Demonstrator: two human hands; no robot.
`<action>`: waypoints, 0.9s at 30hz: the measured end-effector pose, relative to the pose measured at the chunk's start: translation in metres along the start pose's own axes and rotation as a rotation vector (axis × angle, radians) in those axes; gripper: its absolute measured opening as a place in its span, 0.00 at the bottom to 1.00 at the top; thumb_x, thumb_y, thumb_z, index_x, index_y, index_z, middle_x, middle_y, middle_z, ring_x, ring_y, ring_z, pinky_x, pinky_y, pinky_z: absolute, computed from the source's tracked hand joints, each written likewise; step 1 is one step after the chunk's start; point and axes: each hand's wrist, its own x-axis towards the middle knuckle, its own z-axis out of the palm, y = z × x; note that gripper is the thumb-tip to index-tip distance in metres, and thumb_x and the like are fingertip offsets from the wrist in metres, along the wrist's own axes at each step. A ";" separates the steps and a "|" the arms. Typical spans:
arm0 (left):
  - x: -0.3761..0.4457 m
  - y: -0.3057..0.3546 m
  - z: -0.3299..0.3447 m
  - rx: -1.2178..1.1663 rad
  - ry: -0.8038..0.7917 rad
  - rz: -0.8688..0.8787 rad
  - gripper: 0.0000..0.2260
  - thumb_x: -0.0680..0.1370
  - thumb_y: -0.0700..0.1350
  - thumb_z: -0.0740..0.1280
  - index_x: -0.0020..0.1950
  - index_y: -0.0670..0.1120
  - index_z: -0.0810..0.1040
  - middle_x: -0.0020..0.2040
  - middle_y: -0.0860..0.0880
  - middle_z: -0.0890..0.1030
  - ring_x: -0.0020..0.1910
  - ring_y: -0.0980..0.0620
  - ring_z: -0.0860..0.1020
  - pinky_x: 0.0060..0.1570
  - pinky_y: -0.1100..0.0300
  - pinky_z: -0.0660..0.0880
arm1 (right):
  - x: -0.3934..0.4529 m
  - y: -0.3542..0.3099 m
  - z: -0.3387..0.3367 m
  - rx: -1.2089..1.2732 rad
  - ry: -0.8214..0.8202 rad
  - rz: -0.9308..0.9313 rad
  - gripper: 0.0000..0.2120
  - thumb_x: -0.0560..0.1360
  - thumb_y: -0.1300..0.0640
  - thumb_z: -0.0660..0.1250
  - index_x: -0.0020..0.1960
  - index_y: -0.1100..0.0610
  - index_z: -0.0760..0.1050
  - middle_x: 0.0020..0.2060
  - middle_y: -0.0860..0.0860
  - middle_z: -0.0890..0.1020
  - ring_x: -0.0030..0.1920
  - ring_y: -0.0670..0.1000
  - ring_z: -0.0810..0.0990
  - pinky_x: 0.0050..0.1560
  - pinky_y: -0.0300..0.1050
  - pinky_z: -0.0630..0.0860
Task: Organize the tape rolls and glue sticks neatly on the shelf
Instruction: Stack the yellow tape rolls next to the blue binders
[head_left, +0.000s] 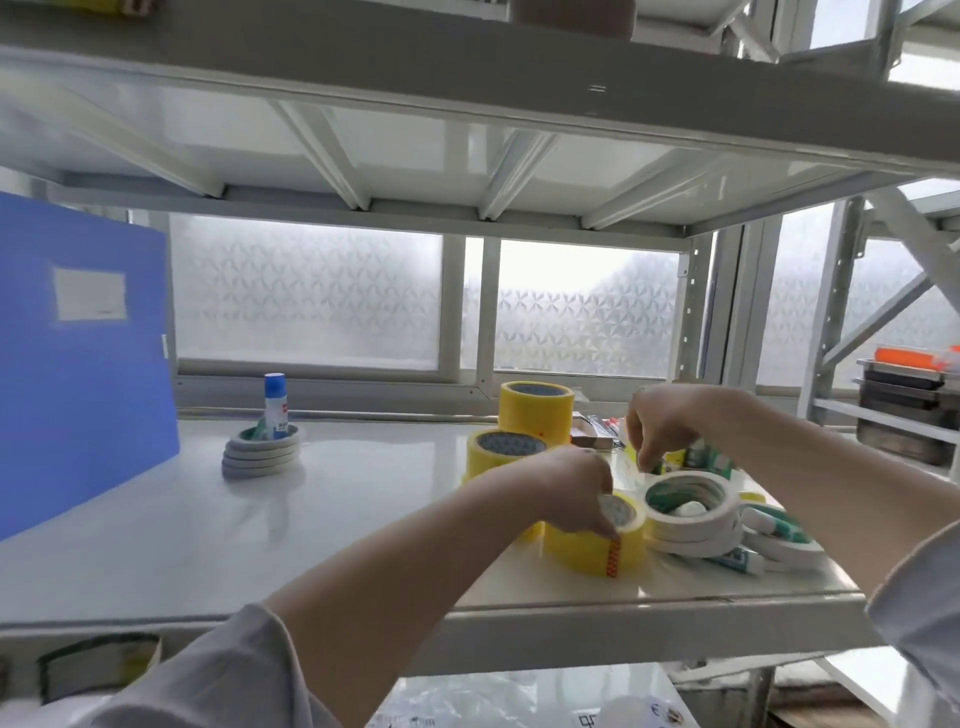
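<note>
Head view. My left hand (576, 491) grips the near yellow tape roll (597, 540) by its rim, ready to shift it. My right hand (657, 431), at 1 o'clock of it, has fingers curled down as if pinching something too small to tell. White tape rolls (693, 512) and glue sticks (779, 525) crowd the shelf (363, 519) at 3 o'clock; a tidied stack (262, 454) holding a glue stick (275, 405) sits far toward 10 o'clock.

Blue folder (78, 353) cut off at left edge; right hand (662, 426) hides what its fingertips pinch; bins (904, 405) cropped right.
</note>
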 end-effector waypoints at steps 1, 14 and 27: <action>-0.007 -0.007 -0.010 -0.017 0.032 -0.005 0.22 0.74 0.50 0.71 0.65 0.44 0.75 0.61 0.46 0.78 0.58 0.48 0.75 0.58 0.55 0.74 | 0.000 -0.009 -0.009 0.017 0.050 -0.025 0.13 0.68 0.54 0.75 0.51 0.58 0.82 0.45 0.50 0.83 0.46 0.50 0.80 0.48 0.43 0.76; -0.155 -0.252 -0.076 -0.087 0.148 -0.692 0.33 0.70 0.55 0.73 0.70 0.45 0.65 0.60 0.49 0.74 0.58 0.50 0.73 0.54 0.62 0.68 | 0.046 -0.240 -0.056 0.209 0.181 -0.364 0.31 0.69 0.44 0.72 0.63 0.63 0.71 0.62 0.56 0.75 0.60 0.57 0.75 0.61 0.48 0.73; -0.114 -0.404 -0.022 -0.393 0.195 -0.843 0.53 0.65 0.54 0.77 0.77 0.47 0.45 0.72 0.48 0.66 0.67 0.49 0.69 0.59 0.60 0.68 | 0.165 -0.395 0.022 0.794 -0.071 -0.403 0.47 0.51 0.50 0.82 0.67 0.57 0.68 0.63 0.55 0.75 0.62 0.56 0.75 0.63 0.51 0.73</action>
